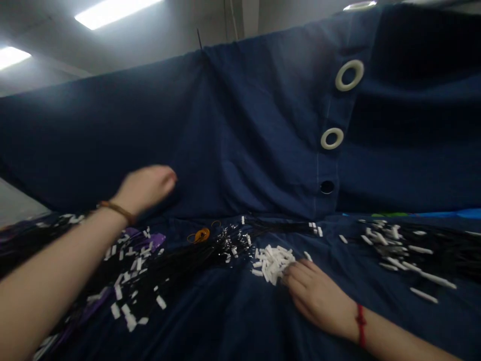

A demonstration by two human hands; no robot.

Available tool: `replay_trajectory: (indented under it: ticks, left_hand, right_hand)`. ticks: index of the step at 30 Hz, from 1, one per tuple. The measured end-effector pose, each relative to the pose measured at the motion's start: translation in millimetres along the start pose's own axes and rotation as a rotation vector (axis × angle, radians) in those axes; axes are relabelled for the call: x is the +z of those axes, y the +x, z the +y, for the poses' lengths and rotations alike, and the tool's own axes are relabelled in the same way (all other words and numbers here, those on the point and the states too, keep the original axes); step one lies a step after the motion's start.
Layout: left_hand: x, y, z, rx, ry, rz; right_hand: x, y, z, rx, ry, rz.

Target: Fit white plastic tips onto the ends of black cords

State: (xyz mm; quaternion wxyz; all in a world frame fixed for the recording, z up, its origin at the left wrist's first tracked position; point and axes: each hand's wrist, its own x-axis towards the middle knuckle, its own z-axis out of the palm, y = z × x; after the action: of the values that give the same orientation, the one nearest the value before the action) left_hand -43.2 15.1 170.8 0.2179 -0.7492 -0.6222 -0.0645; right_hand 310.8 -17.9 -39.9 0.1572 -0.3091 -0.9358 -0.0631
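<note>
My left hand [150, 186], blurred, is raised in front of the hanging blue cloth, its fingers curled and too smeared to show whether they hold anything. On the right, my right hand [313, 293] reaches into a pile of small white pieces [272, 261], with its fingers bent and the fingertips partly hidden at the pile's edge. Left of that pile lies a bundle of black cords [188, 258] with shiny metallic ends [229, 240]. Beneath my left forearm are more black cords with white tips [128, 281].
An orange tag or coil [202, 235] lies behind the black bundle. More black cords with white ends [394, 245] spread at the right. A blue cloth [255, 125] with pale rings [349, 75] hangs behind the work surface. Purple pieces [152, 243] lie at the left.
</note>
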Motion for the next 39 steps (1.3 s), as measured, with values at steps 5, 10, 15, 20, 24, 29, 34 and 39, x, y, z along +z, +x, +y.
replay_trajectory:
  ticks: [5, 10, 15, 20, 24, 29, 34, 39]
  left_hand:
    - [119.6, -26.6, 81.3, 0.277, -0.131, -0.207]
    - [161.6, -33.8, 88.8, 0.211, -0.19, -0.335]
    - [165.1, -24.9, 67.5, 0.194, -0.216, -0.437]
    - [162.2, -31.5, 53.1, -0.015, -0.156, -0.395]
    - [163.6, -43.4, 44.5, -0.096, -0.185, -0.443]
    - [161.9, -59.3, 48.4, -0.01, -0.258, -0.421]
    - [167.9, -71.7, 61.4, -0.02, -0.201, -0.331]
    - [175.8, -80.9, 70.3, -0.054, -0.14, -0.246]
  right_hand:
    - [10.5, -1.2, -4.7, -0.028, 0.082, 0.032]
    - [5.6, -10.7, 3.5, -0.015, 0.146, 0.013]
    - [7.5, -15.6, 8.8, -0.016, 0.197, 0.006]
    - [7.6, -20.5, 5.1, -0.039, 0.195, 0.008]
    - [0.3, -14.3, 16.8, 0.007, 0.117, 0.007]
    - [-3.3, 34.8, 90.5, 0.272, -0.088, -0.055]
    - [15.4, 82.3, 152.3, 0.346, -0.156, -0.335]
    - [28.2, 93.7, 156.1, 0.366, -0.259, -0.441]
